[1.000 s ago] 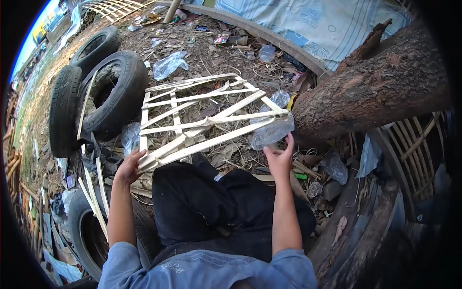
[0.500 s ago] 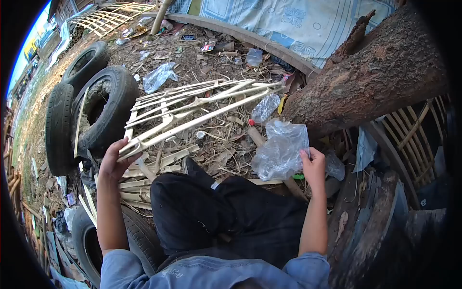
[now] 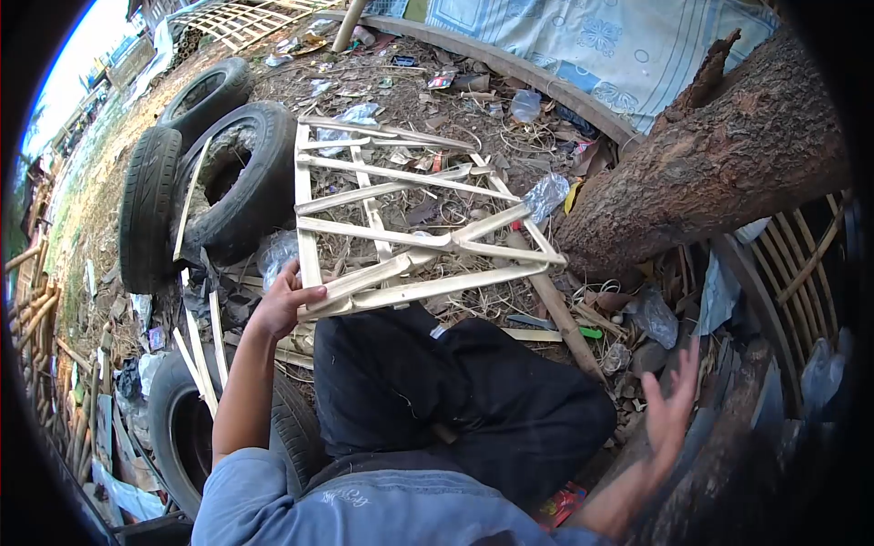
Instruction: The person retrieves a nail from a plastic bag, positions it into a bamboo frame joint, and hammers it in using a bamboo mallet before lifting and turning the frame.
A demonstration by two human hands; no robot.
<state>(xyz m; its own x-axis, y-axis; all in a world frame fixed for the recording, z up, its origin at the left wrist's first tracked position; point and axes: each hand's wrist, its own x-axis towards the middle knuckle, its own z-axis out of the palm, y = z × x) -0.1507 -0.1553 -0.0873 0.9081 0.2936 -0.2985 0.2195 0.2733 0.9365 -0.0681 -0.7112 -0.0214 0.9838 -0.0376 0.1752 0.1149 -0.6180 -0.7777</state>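
Observation:
A lattice frame of pale split bamboo strips (image 3: 401, 266) is raised over the ground in front of my knees, with crossed slats and gaps between them. My left hand (image 3: 289, 300) grips its near left corner, thumb on top. Off to the right, away from the frame, my right hand (image 3: 672, 400) is raised with fingers spread and nothing in it. Beneath the frame's right corner a wooden stick (image 3: 564, 328) lies near a green-handled tool (image 3: 590, 333).
Old tires (image 3: 241, 173) stand at the left, another (image 3: 187, 437) beside my left arm. A thick tree trunk (image 3: 710, 173) leans in from the right. Plastic bags (image 3: 546, 196), dry leaves and loose bamboo strips (image 3: 196, 350) litter the ground. A patterned blue sheet (image 3: 592, 45) is at the top.
The clear plastic bag has left my right hand, which has swung out right and opened. The lattice has tilted to show its face more, still in my left hand.

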